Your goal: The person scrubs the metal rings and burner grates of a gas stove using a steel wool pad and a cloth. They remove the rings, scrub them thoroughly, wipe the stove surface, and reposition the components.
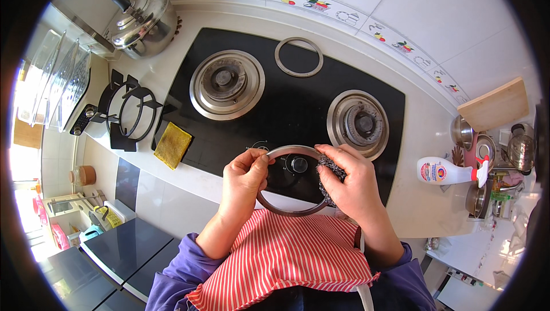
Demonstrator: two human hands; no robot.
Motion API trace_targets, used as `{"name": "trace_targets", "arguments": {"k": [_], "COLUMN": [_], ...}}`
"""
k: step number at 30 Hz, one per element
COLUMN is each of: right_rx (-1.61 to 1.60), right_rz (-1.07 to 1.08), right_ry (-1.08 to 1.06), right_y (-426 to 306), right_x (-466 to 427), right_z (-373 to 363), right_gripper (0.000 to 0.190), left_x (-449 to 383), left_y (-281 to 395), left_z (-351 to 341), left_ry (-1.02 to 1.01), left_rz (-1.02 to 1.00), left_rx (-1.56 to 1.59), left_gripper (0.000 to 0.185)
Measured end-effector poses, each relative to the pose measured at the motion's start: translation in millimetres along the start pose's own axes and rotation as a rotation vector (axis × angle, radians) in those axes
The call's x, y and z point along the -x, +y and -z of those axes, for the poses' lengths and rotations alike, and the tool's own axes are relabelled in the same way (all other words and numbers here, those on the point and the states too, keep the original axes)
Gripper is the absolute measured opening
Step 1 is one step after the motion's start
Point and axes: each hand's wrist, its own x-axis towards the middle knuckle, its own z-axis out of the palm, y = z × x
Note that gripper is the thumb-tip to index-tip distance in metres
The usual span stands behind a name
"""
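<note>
My left hand (245, 178) pinches the upper left of a metal burner ring (296, 213), which is tilted above the front edge of the black gas cooktop (283, 109). On its right side, my right hand (353, 180) presses a dark steel-wool scourer (330, 177) against the ring. Through the ring a control knob (299, 164) shows. A second, similar ring (281, 62) lies flat at the back of the cooktop. Both burners, the left one (223, 78) and the right one (365, 123), stand without pan supports. Whatever my right palm covers of the scourer is hidden.
A yellow sponge (173, 145) lies on the cooktop's left front corner. Left of it is a black pan support (125, 111), with a pressure cooker (144, 27) behind. On the right, a spray bottle (447, 170) lies near a wooden board (496, 104) and steel bowls (462, 132).
</note>
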Motion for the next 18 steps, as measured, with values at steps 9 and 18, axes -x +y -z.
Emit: {"name": "trace_targets", "arguments": {"k": [9, 18], "right_rx": [-0.006, 0.012], "right_rz": [0.007, -0.013], "right_ry": [0.019, 0.0], "right_y": [0.7, 0.6], "right_x": [-0.4, -0.6], "right_z": [1.2, 0.8], "right_gripper": [0.03, 0.031], "left_x": [0.4, -0.5], "left_y": [0.0, -2.8], "left_z": [0.2, 4.2], "left_ry": [-0.02, -0.026], "left_rz": [0.003, 0.015], "left_rx": [-0.029, -0.006], "left_gripper": [0.013, 0.011]}}
